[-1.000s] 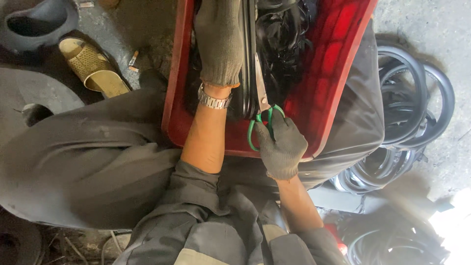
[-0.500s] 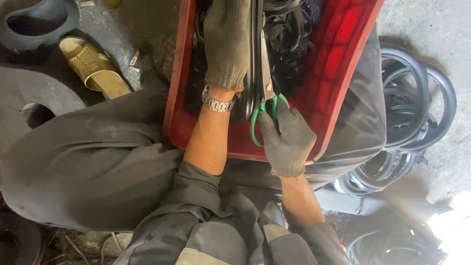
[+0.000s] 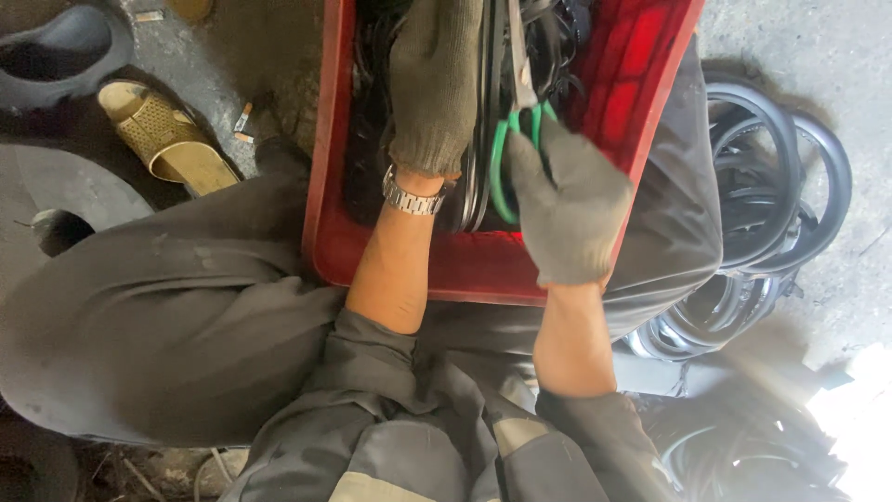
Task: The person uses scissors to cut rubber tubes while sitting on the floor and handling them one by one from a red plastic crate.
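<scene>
Now, change: compared with a moment ago, the right hand (image 3: 569, 209) has risen farther up the crate, carrying the green-handled scissors (image 3: 514, 139) deeper along the strip; the cut seems to be advancing.
Left hand: the left hand (image 3: 435, 84), gloved, is clenched over a bundle of black rubber strips (image 3: 478, 149) inside the crate, holding them taut toward the far end.
Right hand: gloved, fingers through the green loops, grasping the scissors; the metal blades point far, beside the held strips.
Strip position: inside the red plastic crate (image 3: 325, 186), which rests on the person's lap, centre of view.
Wrist: one metal wristwatch (image 3: 412, 199) on the left arm.
Counts: two gloved hands, one pair of scissors, one crate, one tan sandal (image 3: 167, 139) on the left floor, one dark shoe (image 3: 56, 42) far left.
Right floor: a pile of black rubber rings (image 3: 780, 186), too overlapped to count.
</scene>
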